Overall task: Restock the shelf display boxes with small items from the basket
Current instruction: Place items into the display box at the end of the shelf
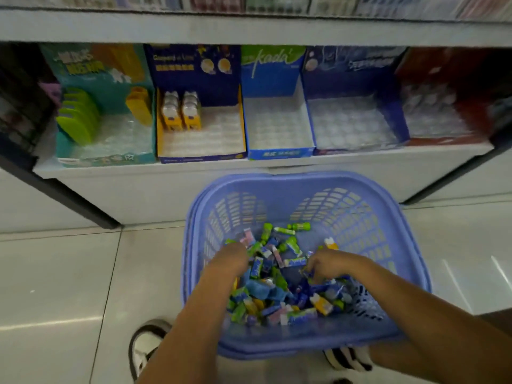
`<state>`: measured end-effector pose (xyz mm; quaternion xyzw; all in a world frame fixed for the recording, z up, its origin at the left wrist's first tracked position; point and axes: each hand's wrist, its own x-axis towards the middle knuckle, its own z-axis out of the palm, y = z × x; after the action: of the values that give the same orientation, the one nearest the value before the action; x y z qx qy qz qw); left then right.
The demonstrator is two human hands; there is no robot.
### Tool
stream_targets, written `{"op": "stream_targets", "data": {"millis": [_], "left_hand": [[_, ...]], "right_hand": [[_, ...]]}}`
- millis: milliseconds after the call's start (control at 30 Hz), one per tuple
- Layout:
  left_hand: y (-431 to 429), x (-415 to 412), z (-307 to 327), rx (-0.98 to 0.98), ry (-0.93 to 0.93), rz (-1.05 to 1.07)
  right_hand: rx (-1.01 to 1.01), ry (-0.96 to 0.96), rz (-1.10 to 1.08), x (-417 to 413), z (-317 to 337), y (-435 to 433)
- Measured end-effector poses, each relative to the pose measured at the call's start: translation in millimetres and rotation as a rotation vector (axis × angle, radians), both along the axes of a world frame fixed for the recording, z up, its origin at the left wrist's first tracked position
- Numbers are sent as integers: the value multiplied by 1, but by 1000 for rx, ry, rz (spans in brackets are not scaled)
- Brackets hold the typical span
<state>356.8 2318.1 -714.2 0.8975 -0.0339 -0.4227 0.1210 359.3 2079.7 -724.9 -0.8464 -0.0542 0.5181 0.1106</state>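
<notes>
Shoe (146,347) nearest, on the floor. We see the left hand (232,259) buried in the basket's (277,351) small items (277,275), fingers hidden, grip untellable. The right hand (329,266) has its fingers curled on some. Beyond, 5 display boxes (273,79) on the shelf (166,170); 2 yellow packs (181,112) stand in 1.

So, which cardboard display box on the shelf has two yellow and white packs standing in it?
The dark blue cardboard box with yellow inner walls, second from the left; the yellow and white packs stand at its back left.
</notes>
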Motion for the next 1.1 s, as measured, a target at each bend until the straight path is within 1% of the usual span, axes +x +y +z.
{"op": "stream_targets", "data": {"millis": [67, 133, 233, 300, 367, 433, 500, 567, 667, 733, 800, 900, 967, 1033, 1067, 1100], "left_hand": [[-2, -2, -15, 85, 69, -50], [-7, -3, -26, 117, 100, -45], [-11, -5, -35, 143, 67, 7], [-10, -4, -38, 177, 40, -1], [-8, -1, -37, 187, 25, -37], [-7, 2, -31, 182, -20, -40], [-6, 8, -19, 129, -89, -4], [-2, 15, -5, 21, -155, 93], [5, 26, 18, -207, -157, 353], [11, 29, 35, -399, -154, 536], [16, 26, 52, -614, -108, 720], [23, 20, 69, -849, -26, 813], [28, 17, 80, -976, -4, 875], [35, 14, 89, -1113, 2, 982], [39, 14, 93, -1189, 7, 1046], [44, 12, 96, -1269, 16, 1113]], "right_hand": [[48, 8, -24, -1, -10, -1], [111, -34, -44, -2, -15, 6], [264, -110, -56, -5, -13, 31], [361, -98, 5, -11, -10, 50], [405, -65, 103, -19, -8, 67], [390, -80, 216, -26, -10, 79], [331, -157, 311, -29, -12, 84], [267, -215, 357, -32, -13, 83], [229, -219, 324, -37, -16, 84], [171, -221, 278, -38, -20, 92], [87, -210, 261, -39, -26, 102], [12, -192, 255, -38, -30, 109], [-5, -151, 162, -31, -27, 107], [-23, -128, 91, -19, -14, 101], [-8, -129, 71, -12, -5, 97], [58, -133, 31, -4, 7, 93]]}}
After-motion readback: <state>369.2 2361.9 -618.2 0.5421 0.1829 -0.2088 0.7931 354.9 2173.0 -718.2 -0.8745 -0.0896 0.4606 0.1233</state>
